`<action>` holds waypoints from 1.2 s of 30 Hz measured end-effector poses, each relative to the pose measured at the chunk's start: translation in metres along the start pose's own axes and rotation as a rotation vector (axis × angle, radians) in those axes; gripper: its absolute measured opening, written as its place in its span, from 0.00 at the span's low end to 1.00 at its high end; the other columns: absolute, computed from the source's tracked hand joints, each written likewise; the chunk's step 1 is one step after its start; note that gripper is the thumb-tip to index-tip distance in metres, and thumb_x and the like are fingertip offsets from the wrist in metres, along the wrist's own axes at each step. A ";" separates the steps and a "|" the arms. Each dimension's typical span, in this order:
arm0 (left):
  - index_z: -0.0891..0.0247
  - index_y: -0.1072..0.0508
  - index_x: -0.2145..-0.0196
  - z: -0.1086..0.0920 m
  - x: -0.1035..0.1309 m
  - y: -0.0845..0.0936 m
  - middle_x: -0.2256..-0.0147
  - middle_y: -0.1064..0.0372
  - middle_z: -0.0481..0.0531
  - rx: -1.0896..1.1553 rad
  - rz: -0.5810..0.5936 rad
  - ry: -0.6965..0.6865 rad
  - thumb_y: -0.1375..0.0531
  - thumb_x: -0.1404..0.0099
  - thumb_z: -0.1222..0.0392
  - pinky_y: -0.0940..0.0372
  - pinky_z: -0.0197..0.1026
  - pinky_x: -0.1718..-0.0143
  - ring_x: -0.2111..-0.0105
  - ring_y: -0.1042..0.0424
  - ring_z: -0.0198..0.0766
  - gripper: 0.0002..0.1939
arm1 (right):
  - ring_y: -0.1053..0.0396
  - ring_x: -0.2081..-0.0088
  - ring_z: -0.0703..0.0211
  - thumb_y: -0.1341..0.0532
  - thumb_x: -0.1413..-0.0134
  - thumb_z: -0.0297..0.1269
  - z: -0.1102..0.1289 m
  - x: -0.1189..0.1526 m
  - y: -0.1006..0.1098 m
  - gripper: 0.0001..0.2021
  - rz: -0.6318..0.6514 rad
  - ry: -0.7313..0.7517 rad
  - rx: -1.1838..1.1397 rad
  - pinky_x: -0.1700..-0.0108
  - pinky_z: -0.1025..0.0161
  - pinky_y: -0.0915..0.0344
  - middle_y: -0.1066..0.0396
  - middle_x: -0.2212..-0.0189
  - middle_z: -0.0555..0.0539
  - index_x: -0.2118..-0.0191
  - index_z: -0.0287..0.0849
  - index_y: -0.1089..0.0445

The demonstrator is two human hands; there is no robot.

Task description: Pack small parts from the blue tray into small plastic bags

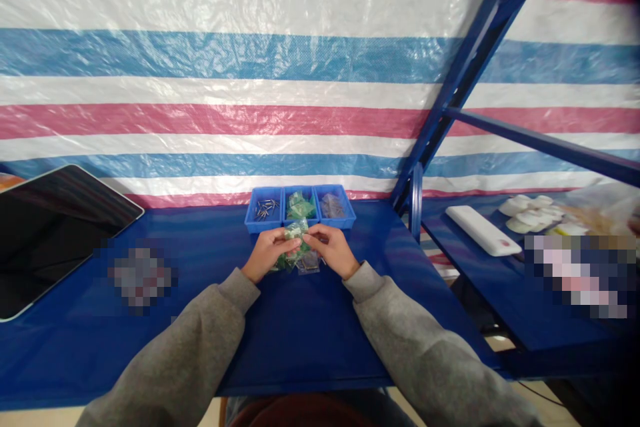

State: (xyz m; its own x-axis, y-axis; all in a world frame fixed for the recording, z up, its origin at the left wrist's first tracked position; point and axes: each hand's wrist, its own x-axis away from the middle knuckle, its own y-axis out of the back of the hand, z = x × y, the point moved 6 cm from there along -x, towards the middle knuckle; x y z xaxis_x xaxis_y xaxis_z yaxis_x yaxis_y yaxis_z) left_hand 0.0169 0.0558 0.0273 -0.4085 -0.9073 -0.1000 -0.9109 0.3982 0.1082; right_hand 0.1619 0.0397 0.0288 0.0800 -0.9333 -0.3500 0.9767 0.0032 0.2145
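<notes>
My left hand (267,251) pinches a small green-printed clear plastic bag (296,229) between thumb and fingers. At the bag's other side, my right hand (332,248) closes its fingertips on it; whether they hold anything more is hidden. Below the hands, more green bags and a clear bag (309,263) with small metal pieces lie on the blue table (300,340). Just behind stand three joined blue bins: the left bin (249,213) holds thin metal pins or screws (267,208), the middle one green bags (300,204), the right one clear bags (332,206).
A dark flat screen (60,233) lies at the left, near a blurred-out item (141,277). On the right, a blue metal frame (435,127) rises beside another table holding a white oblong device (483,231) and white round pieces (533,213). A striped tarp (225,57) hangs behind.
</notes>
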 end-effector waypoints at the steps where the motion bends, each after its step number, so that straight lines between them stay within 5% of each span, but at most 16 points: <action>1: 0.71 0.27 0.70 0.001 0.000 0.000 0.77 0.30 0.50 -0.005 0.000 0.009 0.38 0.46 0.54 0.39 0.35 0.74 0.77 0.34 0.33 0.14 | 0.37 0.75 0.63 0.40 0.50 0.44 0.000 0.000 0.000 0.11 -0.002 0.006 0.002 0.72 0.66 0.39 0.33 0.78 0.50 0.71 0.39 0.30; 36: 0.70 0.28 0.64 0.006 0.003 -0.006 0.70 0.28 0.54 -0.005 0.033 -0.006 0.37 0.47 0.55 0.36 0.38 0.69 0.72 0.31 0.36 0.17 | 0.37 0.72 0.62 0.44 0.47 0.39 -0.008 -0.001 -0.007 0.10 0.084 0.043 0.073 0.69 0.67 0.40 0.32 0.74 0.50 0.67 0.38 0.31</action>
State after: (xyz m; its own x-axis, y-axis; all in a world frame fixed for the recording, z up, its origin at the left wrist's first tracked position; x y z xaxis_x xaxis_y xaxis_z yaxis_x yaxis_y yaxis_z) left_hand 0.0208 0.0521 0.0202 -0.4388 -0.8928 -0.1021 -0.8965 0.4273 0.1167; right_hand 0.1565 0.0432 0.0198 0.1714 -0.9145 -0.3665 0.9491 0.0534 0.3105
